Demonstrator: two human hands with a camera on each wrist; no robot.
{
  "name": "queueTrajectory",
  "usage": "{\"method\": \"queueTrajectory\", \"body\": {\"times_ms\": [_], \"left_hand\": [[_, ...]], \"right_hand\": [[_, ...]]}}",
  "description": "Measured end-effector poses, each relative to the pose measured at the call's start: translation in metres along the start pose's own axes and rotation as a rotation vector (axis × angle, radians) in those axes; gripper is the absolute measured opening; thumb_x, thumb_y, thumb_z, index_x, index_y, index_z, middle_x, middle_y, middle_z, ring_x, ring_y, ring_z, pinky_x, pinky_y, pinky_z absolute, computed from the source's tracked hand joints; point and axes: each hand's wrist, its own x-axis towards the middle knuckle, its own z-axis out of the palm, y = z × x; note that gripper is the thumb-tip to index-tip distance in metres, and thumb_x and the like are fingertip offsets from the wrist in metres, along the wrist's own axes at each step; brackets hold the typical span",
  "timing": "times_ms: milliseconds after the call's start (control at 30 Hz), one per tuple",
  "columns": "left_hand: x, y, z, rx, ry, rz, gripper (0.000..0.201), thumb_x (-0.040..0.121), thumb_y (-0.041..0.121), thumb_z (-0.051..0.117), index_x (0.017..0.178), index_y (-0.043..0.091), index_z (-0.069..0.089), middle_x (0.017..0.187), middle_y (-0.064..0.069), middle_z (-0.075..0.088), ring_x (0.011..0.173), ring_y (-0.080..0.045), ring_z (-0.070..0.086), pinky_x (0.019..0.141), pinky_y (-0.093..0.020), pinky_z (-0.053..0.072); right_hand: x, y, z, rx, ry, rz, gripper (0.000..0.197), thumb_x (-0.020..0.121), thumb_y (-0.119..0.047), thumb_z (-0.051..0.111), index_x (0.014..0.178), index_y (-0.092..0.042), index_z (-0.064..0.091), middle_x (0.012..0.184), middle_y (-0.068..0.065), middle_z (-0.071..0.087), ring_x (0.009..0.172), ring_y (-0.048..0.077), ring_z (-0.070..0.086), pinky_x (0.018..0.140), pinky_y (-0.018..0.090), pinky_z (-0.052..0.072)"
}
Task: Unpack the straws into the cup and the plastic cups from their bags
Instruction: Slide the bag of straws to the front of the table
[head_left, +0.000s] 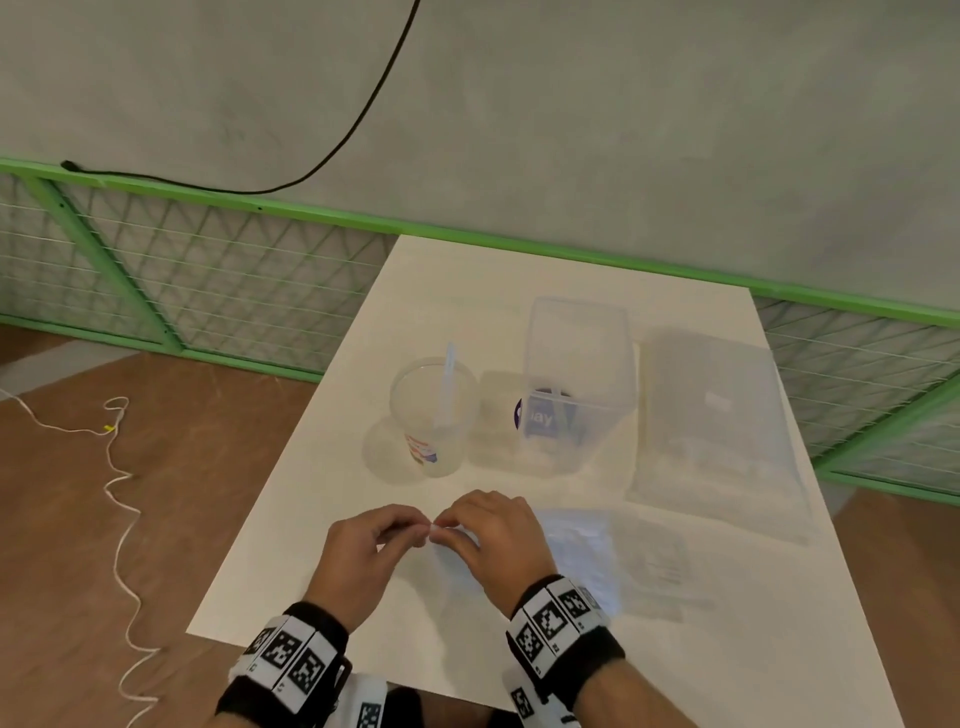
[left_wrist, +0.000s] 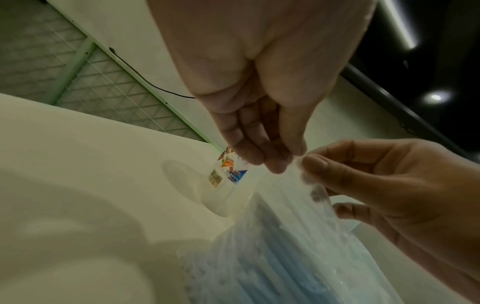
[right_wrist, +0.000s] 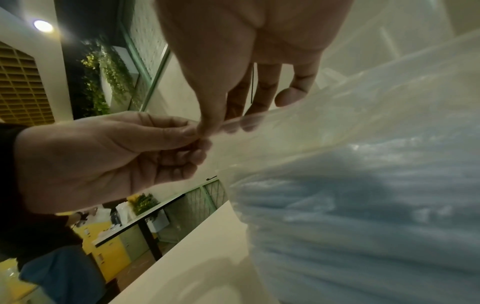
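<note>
We saw the left hand (head_left: 363, 545) and right hand (head_left: 498, 535) pinching the clear straw bag's (left_wrist: 298, 257) top edge, pale blue straws (right_wrist: 363, 205) inside; cup (head_left: 434, 415) on counter (head_left: 311, 545) held one straw.

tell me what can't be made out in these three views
- Straws in the bag: both wrist views show only a blue blur through cloudy plastic, so no count.
- Bag's mouth, sealed or open: left hand and right hand pinch its edge and cover it.
- Sticker on the cup: too small in the head view.
- Flat bag: contents washed out in the head view.
</note>
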Motion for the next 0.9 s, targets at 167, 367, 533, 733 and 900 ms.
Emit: {"method": "queueTrajectory", "body": {"times_ms": [167,367,533,733,900], "left_hand": [[0.003,0.004,0.003,-0.061,0.061,-0.095,0.014,0.092,0.009,0.065,0.084,0.020,0.068,0.068,0.000,0.074,0.067,-0.007,0.068,0.064,-0.018,0.050],[0.010,0.010,-0.001,-0.169,0.107,-0.127,0.009,0.095,0.009,0.060,0.092,0.014,0.067,0.071,-0.001,0.076,0.071,-0.006,0.070,0.069,-0.003,0.044],[0.017,0.010,-0.004,-0.231,0.136,-0.158,0.008,0.094,0.008,0.060,0.089,0.010,0.066,0.077,-0.003,0.076,0.077,-0.008,0.073,0.072,-0.006,0.048],[0.016,0.018,0.006,-0.247,0.089,-0.191,0.005,0.091,0.006,0.065,0.087,0.008,0.065,0.085,-0.002,0.076,0.082,-0.008,0.073,0.076,-0.013,0.051],[0.018,0.023,0.008,-0.143,0.040,-0.268,0.008,0.090,0.012,0.067,0.083,0.015,0.070,0.084,-0.001,0.074,0.074,-0.010,0.073,0.076,-0.025,0.053]], "right_hand": [[-0.018,0.036,-0.033,-0.061,0.138,0.076,0.024,0.086,-0.047,0.053,0.078,-0.031,0.068,0.082,-0.016,0.067,0.077,0.013,0.061,0.067,0.035,0.045],[-0.074,0.121,-0.106,-0.204,0.328,0.281,0.011,0.080,-0.038,0.067,0.077,-0.028,0.071,0.082,-0.011,0.072,0.077,0.022,0.066,0.068,0.045,0.053],[-0.110,0.159,-0.151,-0.300,0.350,0.457,0.008,0.079,-0.023,0.081,0.080,-0.024,0.073,0.084,-0.006,0.073,0.079,0.028,0.065,0.068,0.040,0.051],[-0.116,0.152,-0.150,-0.038,0.359,0.534,0.014,0.085,-0.016,0.074,0.093,-0.026,0.067,0.098,-0.009,0.067,0.089,0.011,0.062,0.072,0.030,0.051],[-0.108,0.133,-0.131,0.067,0.257,0.471,0.012,0.088,-0.020,0.069,0.097,-0.029,0.068,0.118,-0.014,0.061,0.103,0.003,0.058,0.080,0.025,0.049]]}}
